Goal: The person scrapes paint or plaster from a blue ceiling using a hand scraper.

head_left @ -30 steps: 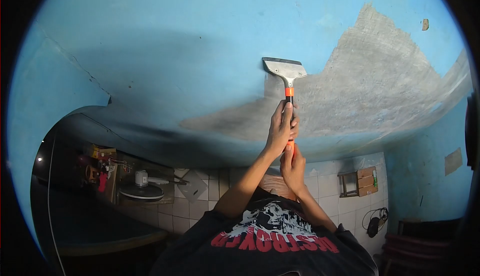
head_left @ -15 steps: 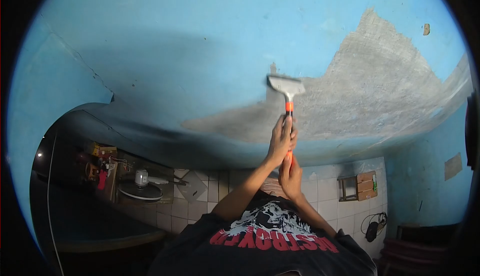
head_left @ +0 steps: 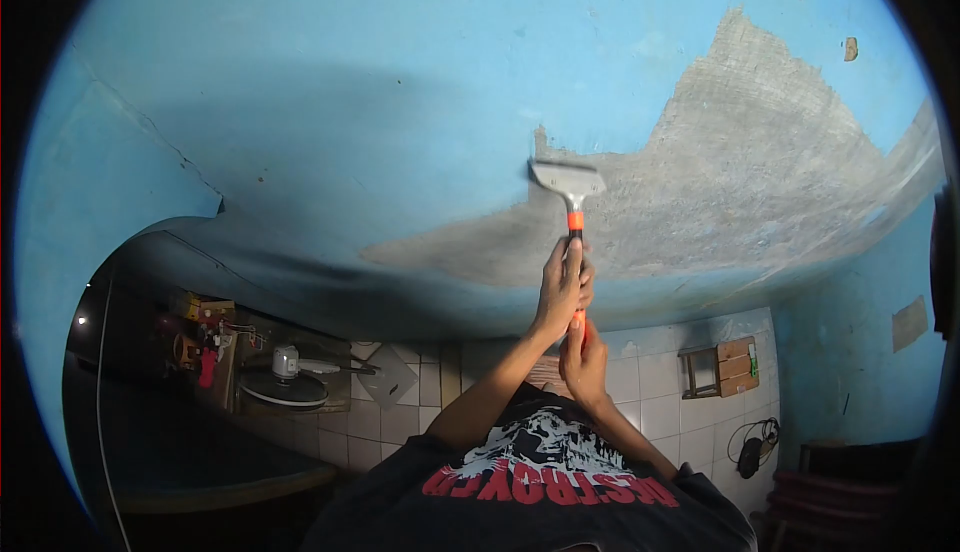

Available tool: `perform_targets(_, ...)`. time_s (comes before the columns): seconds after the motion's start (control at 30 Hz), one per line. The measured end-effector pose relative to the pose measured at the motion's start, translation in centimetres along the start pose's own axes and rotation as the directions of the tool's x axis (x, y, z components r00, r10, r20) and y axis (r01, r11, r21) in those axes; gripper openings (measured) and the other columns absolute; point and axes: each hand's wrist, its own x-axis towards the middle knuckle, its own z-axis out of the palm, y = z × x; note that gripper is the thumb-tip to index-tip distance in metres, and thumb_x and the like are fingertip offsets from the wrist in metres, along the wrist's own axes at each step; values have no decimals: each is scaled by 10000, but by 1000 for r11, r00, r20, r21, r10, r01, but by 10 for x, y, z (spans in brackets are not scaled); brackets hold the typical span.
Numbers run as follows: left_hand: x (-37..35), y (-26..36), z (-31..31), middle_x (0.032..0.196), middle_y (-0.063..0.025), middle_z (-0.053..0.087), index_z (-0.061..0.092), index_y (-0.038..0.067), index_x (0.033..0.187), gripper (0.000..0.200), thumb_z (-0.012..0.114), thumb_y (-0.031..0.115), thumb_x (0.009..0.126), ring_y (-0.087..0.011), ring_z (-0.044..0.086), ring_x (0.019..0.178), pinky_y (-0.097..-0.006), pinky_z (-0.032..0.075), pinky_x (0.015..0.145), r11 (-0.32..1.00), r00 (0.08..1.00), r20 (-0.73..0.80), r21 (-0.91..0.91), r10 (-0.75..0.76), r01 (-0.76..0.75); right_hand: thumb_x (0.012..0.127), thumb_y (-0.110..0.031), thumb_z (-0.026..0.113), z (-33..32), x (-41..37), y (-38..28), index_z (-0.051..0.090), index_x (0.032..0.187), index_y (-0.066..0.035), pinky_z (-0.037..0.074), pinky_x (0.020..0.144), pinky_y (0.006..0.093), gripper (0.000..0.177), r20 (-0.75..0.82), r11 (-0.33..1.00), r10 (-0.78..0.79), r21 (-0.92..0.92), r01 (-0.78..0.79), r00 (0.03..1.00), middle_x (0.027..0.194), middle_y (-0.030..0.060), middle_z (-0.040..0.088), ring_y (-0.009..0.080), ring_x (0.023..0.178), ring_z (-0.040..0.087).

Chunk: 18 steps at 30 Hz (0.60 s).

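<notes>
A long-handled scraper (head_left: 567, 178) with a wide silver head, orange collar and black-and-orange handle stands nearly upright against the wall. Its blade edge lies at the border between blue paint (head_left: 400, 142) and a bare grey patch (head_left: 700, 202). Around the upper part of the handle, just below the collar, my left hand (head_left: 562, 292) is closed. Lower down, my right hand (head_left: 584, 357) grips the handle's end, close under the left. The hands cover most of the handle.
A small wooden stool (head_left: 720, 367) stands on the tiled floor to the right, near a coiled black cable (head_left: 755, 447). At the lower left is a fan (head_left: 285, 377) beside cluttered items. A crack (head_left: 150, 117) runs down the left wall.
The scraper has slid slightly down the wall, with both hands moving along on the handle. The view has shifted a little.
</notes>
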Motion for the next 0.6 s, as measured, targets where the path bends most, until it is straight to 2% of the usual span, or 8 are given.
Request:
perform_targets(0.03, 0, 11, 5, 704, 36, 390, 485, 88, 1122, 360, 436, 443, 1082, -22, 323, 489, -186, 269, 428, 1000, 1000, 14, 15, 24, -25, 1106, -327, 403, -1, 3, -7, 528, 881, -4, 326, 402, 276, 413, -4, 999, -38, 23, 38, 999, 558, -17, 461, 58, 455, 426)
perform_targets(0.17, 7, 19, 6, 708, 38, 394, 484, 98, 1112, 346, 452, 441, 1078, -20, 323, 489, -178, 265, 421, 998, 997, 43, -22, 63, -62, 1105, -327, 406, -2, 11, -19, 534, 891, 5, 330, 419, 281, 415, -6, 994, -81, 66, 81, 997, 553, -18, 450, 58, 466, 424)
perform_targets(0.23, 0, -15, -7, 711, 39, 396, 484, 98, 1113, 348, 456, 443, 1076, -19, 327, 486, -179, 267, 421, 1000, 1000, -9, -7, -25, 25, 1076, -287, 462, -4, -6, -6, 541, 904, 30, 404, 508, 439, 369, 22, 999, 47, 1, -47, 999, 645, 234, 577, 347, 525, 575)
perform_targets(0.33, 0, -11, -4, 711, 39, 395, 483, 92, 1116, 359, 448, 447, 1077, -18, 329, 486, -178, 269, 422, 999, 999, -7, 2, -32, 32, 1076, -283, 465, -5, -2, -9, 535, 915, 38, 404, 510, 443, 366, -2, 1000, 15, -15, -15, 1000, 640, 237, 573, 357, 533, 582)
perform_targets(0.43, 3, 33, 16, 713, 40, 396, 486, 82, 1115, 386, 429, 462, 1079, -12, 325, 488, -171, 271, 427, 997, 997, 33, 22, 68, -69, 1077, -292, 461, -6, 11, -44, 542, 933, 45, 409, 517, 451, 375, 1, 1000, 23, 15, -23, 1000, 652, 249, 576, 375, 547, 596)
perform_targets(0.53, 4, 25, 9, 714, 40, 397, 490, 87, 1114, 383, 438, 464, 1076, -11, 325, 490, -171, 270, 426, 995, 993, 66, -5, 98, -98, 1077, -297, 462, -3, 7, -34, 554, 944, 51, 414, 519, 453, 383, -4, 1000, 1, 25, -1, 1000, 663, 258, 584, 388, 553, 599)
perform_targets(0.6, -3, 2, -1, 704, 43, 407, 499, 90, 1102, 385, 456, 471, 1068, -17, 343, 488, -189, 290, 424, 1000, 1000, -17, 2, -2, 3, 1077, -299, 464, 0, -3, -14, 556, 943, 51, 416, 519, 453, 385, -14, 1000, -10, 23, 11, 1000, 666, 259, 587, 391, 551, 596)
